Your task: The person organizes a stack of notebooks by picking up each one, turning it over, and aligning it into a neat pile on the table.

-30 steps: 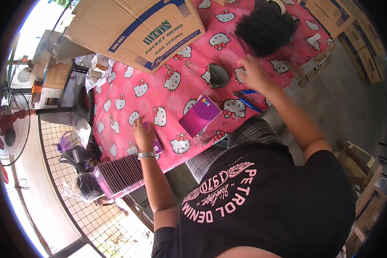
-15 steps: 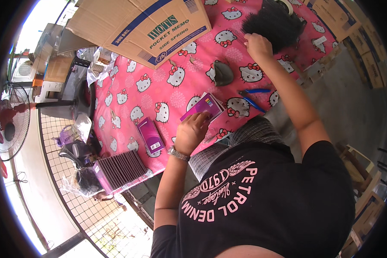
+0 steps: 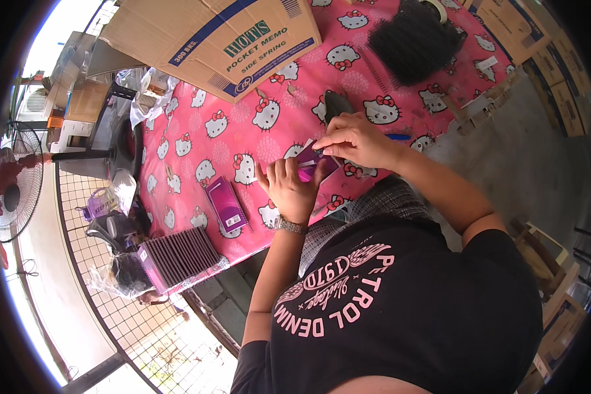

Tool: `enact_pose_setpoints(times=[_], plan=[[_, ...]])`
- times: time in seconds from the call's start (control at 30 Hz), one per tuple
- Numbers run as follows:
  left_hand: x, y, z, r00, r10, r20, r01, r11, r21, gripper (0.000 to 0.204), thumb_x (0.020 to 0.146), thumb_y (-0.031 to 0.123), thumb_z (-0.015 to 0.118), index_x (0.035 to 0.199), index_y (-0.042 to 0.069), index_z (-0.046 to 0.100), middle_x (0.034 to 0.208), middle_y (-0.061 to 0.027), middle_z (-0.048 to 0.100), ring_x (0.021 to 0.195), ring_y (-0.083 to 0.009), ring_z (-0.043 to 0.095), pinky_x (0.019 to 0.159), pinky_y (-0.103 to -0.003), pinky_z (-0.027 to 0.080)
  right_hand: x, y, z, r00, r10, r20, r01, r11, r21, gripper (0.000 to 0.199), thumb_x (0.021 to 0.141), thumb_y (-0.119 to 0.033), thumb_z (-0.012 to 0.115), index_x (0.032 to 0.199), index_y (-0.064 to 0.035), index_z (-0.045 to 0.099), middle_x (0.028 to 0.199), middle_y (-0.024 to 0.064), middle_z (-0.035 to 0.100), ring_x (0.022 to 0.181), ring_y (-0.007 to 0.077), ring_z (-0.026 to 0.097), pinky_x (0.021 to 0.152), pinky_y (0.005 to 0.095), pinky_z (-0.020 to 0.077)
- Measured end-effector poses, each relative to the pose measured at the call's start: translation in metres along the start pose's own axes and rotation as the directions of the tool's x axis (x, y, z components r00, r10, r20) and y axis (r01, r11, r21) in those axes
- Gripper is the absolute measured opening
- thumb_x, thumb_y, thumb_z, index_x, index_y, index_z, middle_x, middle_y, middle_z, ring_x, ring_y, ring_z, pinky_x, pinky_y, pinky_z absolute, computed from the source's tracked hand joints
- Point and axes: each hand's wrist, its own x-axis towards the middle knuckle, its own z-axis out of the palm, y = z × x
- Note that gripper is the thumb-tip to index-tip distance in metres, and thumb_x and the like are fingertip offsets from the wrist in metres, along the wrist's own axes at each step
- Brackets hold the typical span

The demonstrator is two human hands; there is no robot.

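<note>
A purple notebook (image 3: 326,165) lies at the table's near edge, mostly covered by my hands. My left hand (image 3: 291,189) rests on its left part, thumb on the cover and fingers bent at the side. My right hand (image 3: 361,141) pinches a small dark piece at the notebook's upper edge; its kind is hidden by the fingers. Beyond that hand sits a dark grey curved piece (image 3: 337,105). Pliers with blue handles (image 3: 398,137) show only in part beside my right wrist. A second purple spiral notebook (image 3: 226,205) lies flat to the left.
Black spiral coils (image 3: 414,43) are heaped at the far right, and a single coil (image 3: 372,70) lies beside them. A large cardboard box (image 3: 223,39) stands at the back. Bound purple notebooks (image 3: 180,259) are stacked at the left corner, near a fan (image 3: 20,184).
My right hand has come back from beside the coil heap to the notebook, now covering part of the pliers. My left hand has shifted slightly right and its fingers have spread more.
</note>
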Motion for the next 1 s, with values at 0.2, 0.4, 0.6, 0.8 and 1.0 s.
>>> enact_pose_setpoints(times=[0.2, 0.4, 0.6, 0.8, 1.0], plan=[[-0.002, 0.001, 0.003, 1.0, -0.029, 0.008, 0.029, 0.999, 0.029, 0.039, 0.075, 0.041, 0.079, 0.089, 0.009, 0.063, 0.083, -0.0045, 0.061, 0.088, -0.0251, 0.059, 0.113, -0.055, 0.026, 0.001, -0.006, 0.003, 0.996, -0.066, -0.053, 0.065, 0.998, -0.023, 0.015, 0.088, -0.013, 0.068, 0.102, -0.0153, 0.073, 0.092, -0.001, 0.063, 0.098, 0.0168, 0.06, 0.087, 0.0385, 0.0407], [-0.003, -0.001, 0.003, 1.0, -0.023, 0.016, 0.023, 1.0, 0.005, 0.037, 0.076, 0.039, 0.079, 0.09, 0.01, 0.063, 0.087, -0.0049, 0.061, 0.09, -0.0255, 0.059, 0.112, -0.055, 0.027, -0.002, -0.006, 0.004, 0.991, 0.06, 0.119, -0.088, 0.964, 0.25, 0.016, 0.091, -0.009, 0.063, 0.106, -0.0088, 0.071, 0.092, 0.0062, 0.066, 0.088, 0.0243, 0.065, 0.082, 0.037, 0.0499], [-0.001, -0.003, -0.002, 0.998, -0.006, 0.055, 0.007, 1.0, -0.023, 0.037, 0.077, 0.039, 0.078, 0.091, 0.009, 0.062, 0.087, -0.0054, 0.06, 0.091, -0.0256, 0.059, 0.111, -0.055, 0.029, 0.002, -0.003, 0.003, 0.988, -0.151, 0.031, 0.141, 0.967, 0.213, 0.018, 0.096, -0.005, 0.057, 0.11, -0.0038, 0.068, 0.094, 0.0099, 0.067, 0.081, 0.0224, 0.065, 0.076, 0.0337, 0.0522], [0.0, -0.001, -0.003, 0.998, 0.003, 0.067, -0.001, 1.0, -0.021, 0.039, 0.079, 0.041, 0.075, 0.094, 0.008, 0.061, 0.088, -0.0059, 0.06, 0.092, -0.0258, 0.058, 0.112, -0.055, 0.029, 0.007, -0.001, 0.002, 0.972, 0.061, 0.229, -0.15, 0.907, 0.394, 0.018, 0.098, -0.006, 0.055, 0.111, -0.0015, 0.066, 0.094, 0.01, 0.067, 0.08, 0.0188, 0.064, 0.072, 0.0322, 0.0515], [0.0, 0.006, -0.016, 0.99, 0.065, 0.129, -0.06, 0.997, -0.037, 0.035, 0.084, 0.021, 0.07, 0.113, 0.008, 0.056, 0.103, -0.0081, 0.061, 0.107, -0.0279, 0.057, 0.114, -0.056, 0.025, 0.001, -0.016, 0.0, 0.989, -0.018, 0.148, 0.003, 0.995, 0.101, 0.033, 0.093, -0.016, 0.064, 0.123, -0.0032, 0.056, 0.096, 0.0127, 0.066, 0.088, 0.0329, 0.067, 0.079, 0.0418, 0.0523]])
